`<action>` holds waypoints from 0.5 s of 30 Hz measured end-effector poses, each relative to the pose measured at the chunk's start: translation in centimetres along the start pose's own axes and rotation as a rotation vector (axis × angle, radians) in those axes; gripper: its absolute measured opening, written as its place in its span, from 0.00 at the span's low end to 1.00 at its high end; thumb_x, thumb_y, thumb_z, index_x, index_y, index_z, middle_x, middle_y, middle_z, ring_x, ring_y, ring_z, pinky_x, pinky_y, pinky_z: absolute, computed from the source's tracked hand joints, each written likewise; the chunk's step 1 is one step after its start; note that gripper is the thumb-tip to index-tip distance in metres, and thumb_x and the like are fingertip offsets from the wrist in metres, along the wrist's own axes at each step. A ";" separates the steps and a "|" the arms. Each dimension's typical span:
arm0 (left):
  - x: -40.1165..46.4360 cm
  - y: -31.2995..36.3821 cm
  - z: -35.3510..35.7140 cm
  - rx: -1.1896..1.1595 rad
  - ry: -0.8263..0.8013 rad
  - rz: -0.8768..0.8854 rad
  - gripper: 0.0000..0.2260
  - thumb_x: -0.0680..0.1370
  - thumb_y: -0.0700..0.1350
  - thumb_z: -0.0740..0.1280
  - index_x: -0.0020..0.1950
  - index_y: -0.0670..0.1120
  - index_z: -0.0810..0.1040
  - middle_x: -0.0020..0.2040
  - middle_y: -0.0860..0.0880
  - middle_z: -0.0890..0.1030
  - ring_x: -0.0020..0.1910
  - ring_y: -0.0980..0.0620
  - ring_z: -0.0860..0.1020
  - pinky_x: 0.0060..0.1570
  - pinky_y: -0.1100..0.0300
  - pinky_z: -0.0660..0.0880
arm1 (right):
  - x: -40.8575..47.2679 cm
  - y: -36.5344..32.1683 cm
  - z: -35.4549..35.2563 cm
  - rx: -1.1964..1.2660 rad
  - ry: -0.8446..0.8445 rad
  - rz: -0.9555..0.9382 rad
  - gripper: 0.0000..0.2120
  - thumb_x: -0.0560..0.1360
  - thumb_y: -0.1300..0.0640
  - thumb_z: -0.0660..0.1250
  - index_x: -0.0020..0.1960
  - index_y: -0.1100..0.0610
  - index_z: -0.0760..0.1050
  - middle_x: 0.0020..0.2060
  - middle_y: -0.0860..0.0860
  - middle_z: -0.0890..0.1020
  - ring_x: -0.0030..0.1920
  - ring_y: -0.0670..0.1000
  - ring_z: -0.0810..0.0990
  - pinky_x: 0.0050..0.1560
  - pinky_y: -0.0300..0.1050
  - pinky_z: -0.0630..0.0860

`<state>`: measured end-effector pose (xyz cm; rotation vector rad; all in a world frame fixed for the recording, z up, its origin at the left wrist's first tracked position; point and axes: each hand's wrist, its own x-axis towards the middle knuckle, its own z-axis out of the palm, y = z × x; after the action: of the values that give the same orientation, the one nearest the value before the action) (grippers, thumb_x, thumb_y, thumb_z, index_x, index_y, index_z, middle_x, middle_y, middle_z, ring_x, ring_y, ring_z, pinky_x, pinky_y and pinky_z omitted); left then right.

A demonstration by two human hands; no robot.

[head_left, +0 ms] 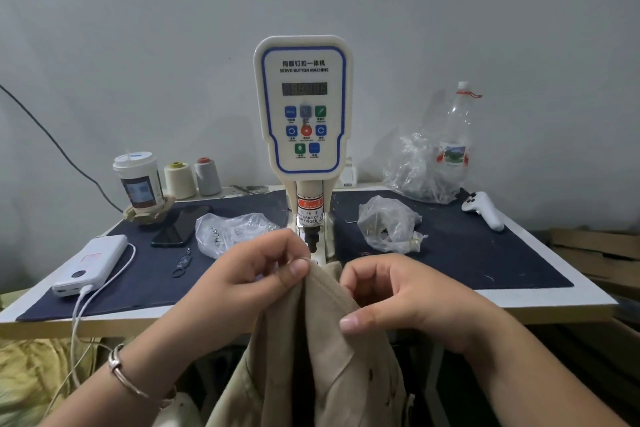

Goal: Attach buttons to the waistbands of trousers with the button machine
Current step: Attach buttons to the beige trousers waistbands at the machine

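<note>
A cream servo button machine [303, 104] stands at the middle of the table, its punch head [311, 229] just above and behind my hands. Beige trousers [322, 350] hang from the table's front edge. My left hand [256, 274] pinches the top of the waistband between thumb and fingers right below the punch. My right hand [398, 298] grips the fabric a little lower on the right, thumb on the cloth. A clear bag of metal buttons [232, 230] lies left of the machine; another bag [389, 224] lies to its right.
On the dark mat [485, 253]: a white power bank [91, 263] with cable, a phone [181, 225], a paper cup [138, 180], two thread cones [192, 177], a plastic bottle [455, 135] beside a crumpled bag, a white controller [485, 210]. Cardboard boxes [595, 253] lie at the right.
</note>
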<state>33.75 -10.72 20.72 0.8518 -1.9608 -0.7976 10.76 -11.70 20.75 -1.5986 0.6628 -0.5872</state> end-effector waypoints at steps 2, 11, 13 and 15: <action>0.1 0.2 -0.3 -0.018 0.003 -0.007 0.09 0.75 0.55 0.64 0.41 0.52 0.77 0.36 0.54 0.73 0.36 0.53 0.67 0.37 0.63 0.65 | -0.4 -0.2 -0.3 -0.050 0.029 -0.025 0.06 0.68 0.63 0.74 0.43 0.58 0.79 0.41 0.56 0.79 0.42 0.51 0.77 0.45 0.39 0.74; -0.1 -0.3 1.0 0.099 0.014 0.030 0.07 0.76 0.53 0.63 0.41 0.52 0.75 0.37 0.57 0.74 0.38 0.59 0.70 0.41 0.68 0.66 | 0.5 0.9 0.6 -0.094 0.138 -0.184 0.04 0.69 0.59 0.73 0.42 0.59 0.81 0.42 0.58 0.79 0.44 0.51 0.76 0.50 0.43 0.72; -0.2 -0.8 0.8 0.083 -0.005 0.012 0.08 0.76 0.54 0.63 0.41 0.52 0.75 0.37 0.57 0.75 0.39 0.59 0.71 0.41 0.68 0.67 | 0.8 1.5 0.6 0.048 0.149 -0.202 0.01 0.70 0.60 0.72 0.40 0.57 0.80 0.38 0.53 0.79 0.40 0.49 0.76 0.45 0.38 0.72; -0.4 -1.6 0.4 0.087 -0.023 -0.039 0.09 0.75 0.56 0.65 0.39 0.54 0.76 0.39 0.56 0.75 0.41 0.58 0.73 0.44 0.67 0.68 | 1.1 1.9 0.3 0.170 0.149 -0.192 0.02 0.71 0.61 0.69 0.40 0.56 0.78 0.35 0.50 0.79 0.35 0.45 0.75 0.39 0.34 0.71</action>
<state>34.00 -11.22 19.10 0.9385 -2.0171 -0.7520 11.55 -12.40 18.82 -1.4781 0.5555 -0.8880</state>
